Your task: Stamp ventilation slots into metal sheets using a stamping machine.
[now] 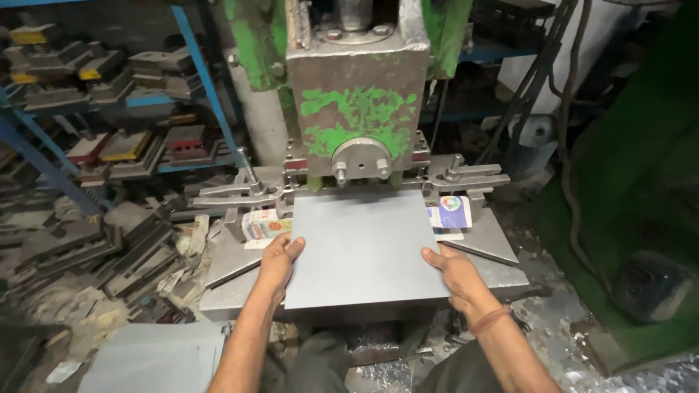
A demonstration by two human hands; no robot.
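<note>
A flat grey metal sheet (pixel 362 247) lies on the bed of a press, its far edge under the ram. My left hand (pixel 279 260) grips the sheet's left edge, thumb on top. On the right edge, my right hand (pixel 454 271) holds the sheet with fingers spread along it; a red thread circles that wrist. The worn green and grey press head (pixel 357 94) stands directly behind the sheet.
Two small printed cartons (pixel 263 224) (pixel 451 213) rest on the press table (pixel 502 269) beside the sheet. Blue racks (pixel 87 109) at left hold dark metal dies, with more piled below. Grey sheets (pixel 156 356) are stacked at lower left. Cables hang at right.
</note>
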